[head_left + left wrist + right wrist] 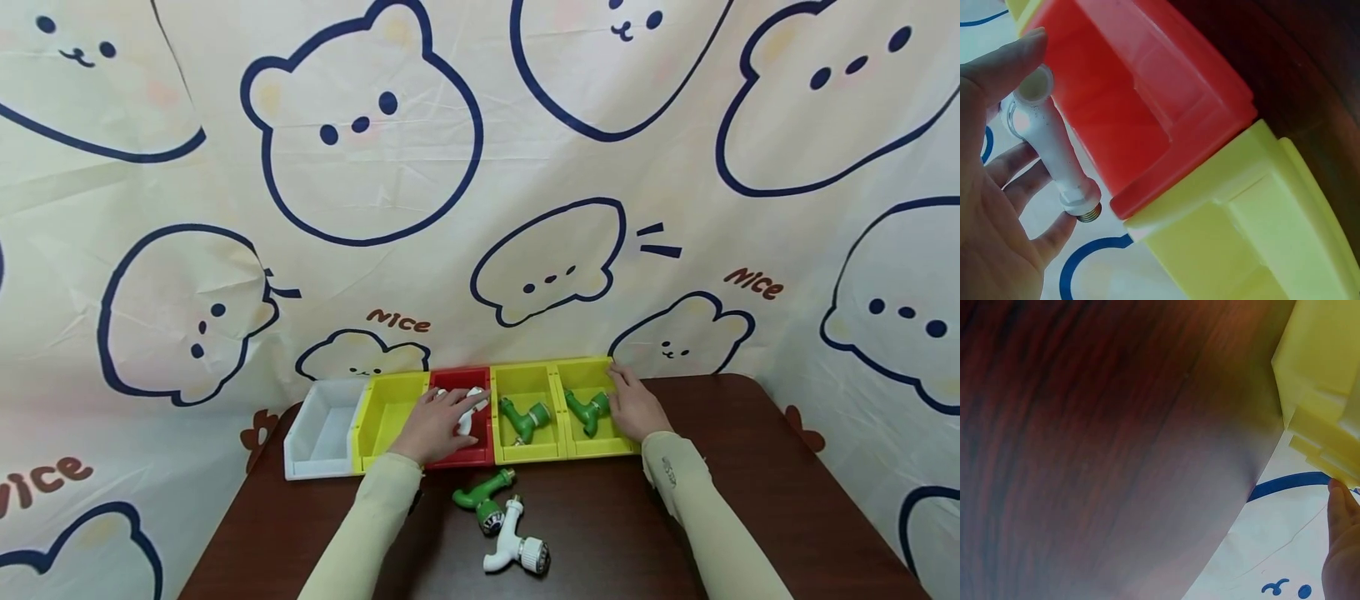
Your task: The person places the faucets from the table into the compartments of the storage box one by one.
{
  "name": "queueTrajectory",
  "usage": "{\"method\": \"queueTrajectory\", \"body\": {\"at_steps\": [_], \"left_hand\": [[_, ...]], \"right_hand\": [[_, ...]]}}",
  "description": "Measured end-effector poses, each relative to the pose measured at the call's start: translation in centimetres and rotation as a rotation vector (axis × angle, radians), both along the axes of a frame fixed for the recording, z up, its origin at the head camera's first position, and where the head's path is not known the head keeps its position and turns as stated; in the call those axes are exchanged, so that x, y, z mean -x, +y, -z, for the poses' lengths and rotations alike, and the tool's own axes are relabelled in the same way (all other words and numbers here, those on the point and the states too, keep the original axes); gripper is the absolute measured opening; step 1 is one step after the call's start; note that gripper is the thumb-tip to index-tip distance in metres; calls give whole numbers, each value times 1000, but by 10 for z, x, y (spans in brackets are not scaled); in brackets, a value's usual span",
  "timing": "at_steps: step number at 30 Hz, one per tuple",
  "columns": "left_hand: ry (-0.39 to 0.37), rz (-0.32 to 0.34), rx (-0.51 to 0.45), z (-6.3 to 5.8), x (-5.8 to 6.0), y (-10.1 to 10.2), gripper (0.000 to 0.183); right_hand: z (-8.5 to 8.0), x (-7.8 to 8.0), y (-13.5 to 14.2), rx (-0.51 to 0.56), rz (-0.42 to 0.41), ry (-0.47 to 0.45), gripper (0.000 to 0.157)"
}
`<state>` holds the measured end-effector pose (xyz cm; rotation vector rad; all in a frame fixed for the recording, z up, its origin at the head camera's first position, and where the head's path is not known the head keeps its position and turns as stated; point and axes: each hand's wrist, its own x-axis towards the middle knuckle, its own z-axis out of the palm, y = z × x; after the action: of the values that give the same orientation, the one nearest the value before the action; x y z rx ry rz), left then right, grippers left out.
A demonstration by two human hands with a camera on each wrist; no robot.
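Note:
In the left wrist view, a white plastic tap (1054,140) with a brass threaded end is held between the thumb and fingers of my left hand (997,181). In the head view that left hand (431,429) is over the red bin (457,458) and partly hides the tap. My right hand (637,407) rests at the right rim of the end yellow bin (592,372). In the right wrist view a fingertip (1337,487) touches that bin's edge; the other fingers are mostly out of frame. Green taps lie in the two right yellow bins, one (527,419) and another (588,411).
A green tap (483,498) and a white tap (516,542) lie on the dark wood table (600,533) in front of the bins. Left of the red bin stand another yellow bin (390,400) and a white bin (322,429). A patterned cloth (360,192) hangs behind.

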<state>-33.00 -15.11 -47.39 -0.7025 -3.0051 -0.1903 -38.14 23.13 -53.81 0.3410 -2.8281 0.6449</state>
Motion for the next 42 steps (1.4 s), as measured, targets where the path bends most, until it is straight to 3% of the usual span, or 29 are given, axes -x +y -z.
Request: {"method": "queueTrajectory", "body": {"at_steps": [7,28,42], "left_hand": [[-15,-17,-15,6,2,-1,87],[-27,-59,9,10,9,-1,99],[-13,-44,23,10,8,-3,97]], "right_hand": [[2,0,-1,0,3,5,48],[2,1,0,7,3,7,49],[3,1,-1,5,9,-2,49]]}}
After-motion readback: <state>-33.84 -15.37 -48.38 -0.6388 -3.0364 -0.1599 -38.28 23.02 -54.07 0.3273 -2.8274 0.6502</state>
